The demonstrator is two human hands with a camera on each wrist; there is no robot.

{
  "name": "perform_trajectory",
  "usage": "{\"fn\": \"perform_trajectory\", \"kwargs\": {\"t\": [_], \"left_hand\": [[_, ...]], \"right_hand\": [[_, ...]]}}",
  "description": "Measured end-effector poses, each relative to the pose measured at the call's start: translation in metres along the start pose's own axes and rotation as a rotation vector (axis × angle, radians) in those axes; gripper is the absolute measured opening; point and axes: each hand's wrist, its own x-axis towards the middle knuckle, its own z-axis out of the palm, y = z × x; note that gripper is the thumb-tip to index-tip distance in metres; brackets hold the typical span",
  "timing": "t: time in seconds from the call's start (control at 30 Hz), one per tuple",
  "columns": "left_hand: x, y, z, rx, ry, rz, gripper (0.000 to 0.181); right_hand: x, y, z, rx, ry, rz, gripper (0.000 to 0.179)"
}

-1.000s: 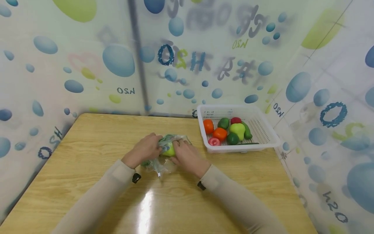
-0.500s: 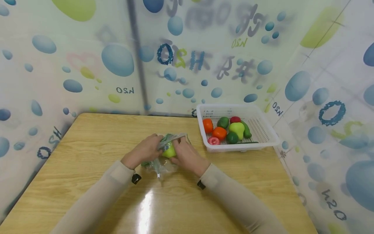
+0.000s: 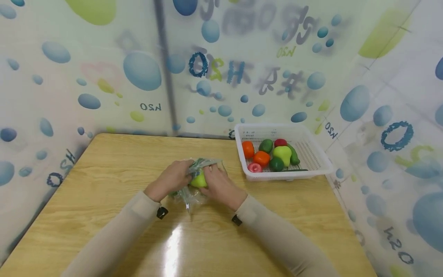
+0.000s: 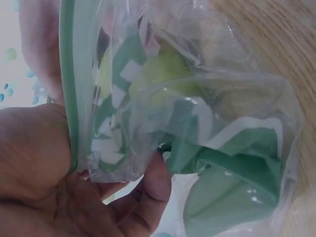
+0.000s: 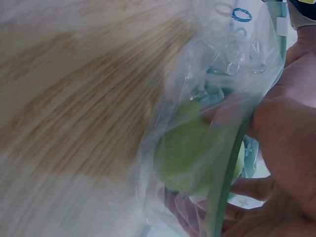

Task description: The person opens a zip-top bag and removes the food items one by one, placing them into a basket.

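A clear zip bag (image 3: pixel 194 197) with green print and a green edge strip stands over the table in front of me. My left hand (image 3: pixel 174 177) grips the bag by its opening; in the left wrist view its fingers (image 4: pixel 157 185) curl at the plastic below the green strip. My right hand (image 3: pixel 222 185) reaches into the bag's mouth and holds a green pear (image 5: pixel 185 148). Through the plastic in the right wrist view, the thumb lies on the pear's upper side and fingers curl beneath it. Part of the pear is hidden by the hand.
A white perforated basket (image 3: pixel 316 154) stands at the table's back right. Inside are orange-red tomatoes (image 3: pixel 261 158), another green pear (image 3: pixel 282 154), dark green avocado-like pieces (image 3: pixel 276 164) and a pink ring-shaped piece (image 3: pixel 255 167). Patterned walls enclose the wooden table (image 3: pixel 114 169).
The hands have barely moved. The pear has shifted very slightly within the bag, down and to the left, with the right hand still around it.
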Motion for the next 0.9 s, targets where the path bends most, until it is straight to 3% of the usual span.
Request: {"fn": "perform_trajectory", "kwargs": {"t": [0.2,0.53,0.73,0.9], "left_hand": [[-0.001,0.0,0.0,-0.027,0.069,-0.028,0.033],[-0.006,0.0,-0.001,-0.023,0.189,-0.07,0.051],[-0.011,0.003,-0.006,-0.114,0.235,-0.065,0.066],[-0.016,0.004,-0.009,-0.147,0.253,-0.078,0.056]], "right_hand": [[-0.002,-0.005,-0.006,-0.015,0.057,-0.006,0.077],[-0.013,-0.014,-0.021,-0.018,0.208,-0.046,0.052],[-0.018,-0.011,-0.029,-0.004,0.257,-0.012,0.045],[-0.021,-0.006,-0.031,0.042,0.263,0.015,0.045]]}}
